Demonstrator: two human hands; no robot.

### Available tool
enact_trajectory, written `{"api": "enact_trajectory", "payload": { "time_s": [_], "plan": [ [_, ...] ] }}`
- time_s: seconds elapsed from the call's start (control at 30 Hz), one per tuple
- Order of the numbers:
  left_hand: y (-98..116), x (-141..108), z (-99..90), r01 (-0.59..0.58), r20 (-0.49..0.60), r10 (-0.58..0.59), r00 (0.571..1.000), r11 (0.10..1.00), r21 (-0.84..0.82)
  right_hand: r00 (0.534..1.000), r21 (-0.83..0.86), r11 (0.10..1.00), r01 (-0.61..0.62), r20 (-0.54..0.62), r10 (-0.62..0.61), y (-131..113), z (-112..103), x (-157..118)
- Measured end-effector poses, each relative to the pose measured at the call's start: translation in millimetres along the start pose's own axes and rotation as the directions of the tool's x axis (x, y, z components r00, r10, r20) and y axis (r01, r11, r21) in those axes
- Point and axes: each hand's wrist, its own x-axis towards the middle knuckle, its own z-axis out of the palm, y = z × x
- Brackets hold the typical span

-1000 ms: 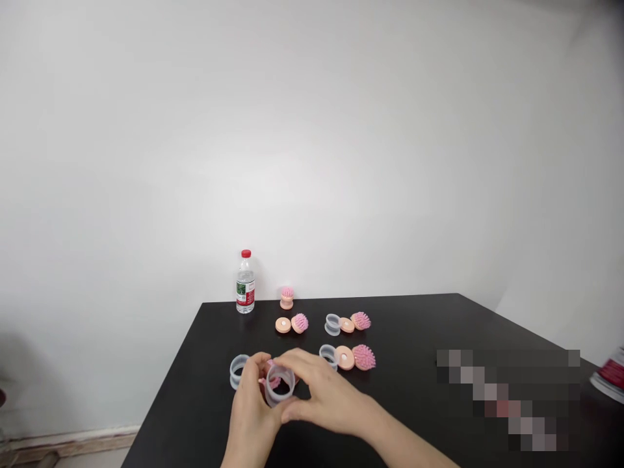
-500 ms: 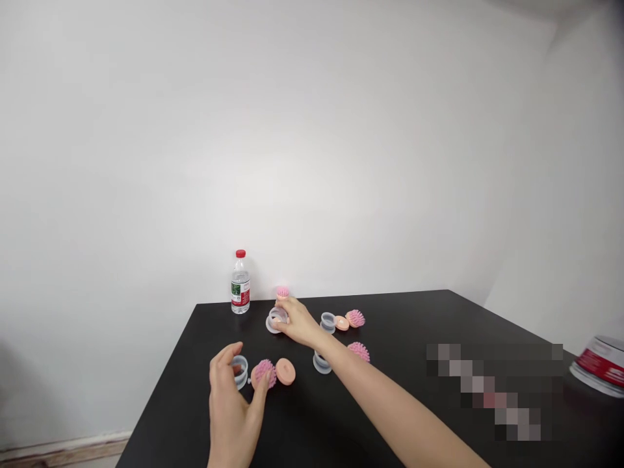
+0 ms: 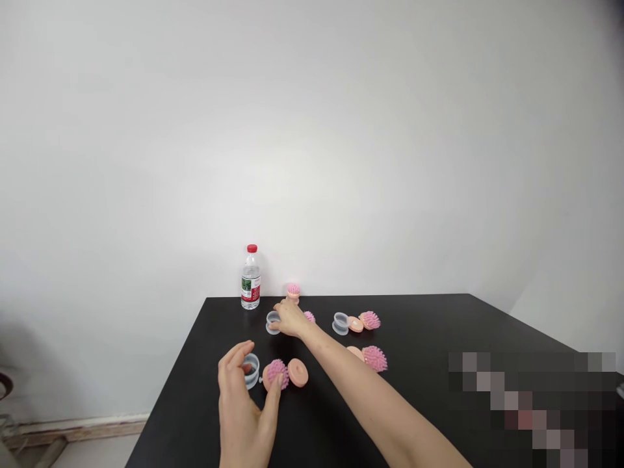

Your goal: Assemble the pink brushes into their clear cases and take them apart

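Left hand's fingers (image 3: pixel 234 356) half open around a clear plastic ring (image 3: pixel 251 371), one fingertip on a pink bristle brush (image 3: pixel 275 374), nothing clearly gripped, both on the black bench (image 3: pixel 439 325). Right hand (image 3: pixel 291 318) at a second ring (image 3: pixel 272 322), hold unclear. Best with light fingertip contact.

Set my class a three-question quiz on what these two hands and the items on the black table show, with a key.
1. Which is closer to the red-capped water bottle: the left hand or the right hand?
2. True or false: the pink brush head beside the bottle stands upright on its peach base.
3. What lies between the clear plastic ring and the peach disc near the left hand?
A. a pink bristled brush
B. the water bottle
C. the right hand

Key: 1. The right hand. 2. True. 3. A.
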Motion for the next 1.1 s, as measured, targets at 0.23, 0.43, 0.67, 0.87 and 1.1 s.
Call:
{"api": "enact_trajectory", "payload": {
  "time_s": [0.23, 0.43, 0.67, 0.87, 1.1],
  "plan": [
    [1, -5, 5.3, -0.016, -0.012, 0.015, 1.000, 1.000, -0.015, 0.969, 0.040, 0.987, -0.157, -0.186, 0.162, 22, -27, -2],
    [-5, -14, 14.6, -0.215, -0.016, 0.215, 0.976, 0.976, 0.030, 0.895, 0.082, 0.919, -0.386, -0.209, 0.395, 41, -34, 20],
    [-17, -11, 16.3, -0.281, -0.030, 0.285, 0.958, 0.954, 0.102, 0.832, 0.189, 0.850, -0.491, -0.187, 0.522, 32, -8, 50],
    [-15, -14, 17.3, -0.266, 0.027, 0.265, 0.964, 0.960, 0.085, 0.828, 0.301, 0.860, -0.412, -0.269, 0.492, 29, -19, 44],
    [-9, -11, 7.7, -0.207, 0.100, 0.198, 0.975, 0.974, 0.093, 0.839, 0.551, 0.822, -0.143, -0.373, 0.396, 13, -71, -24]
  ]
}}
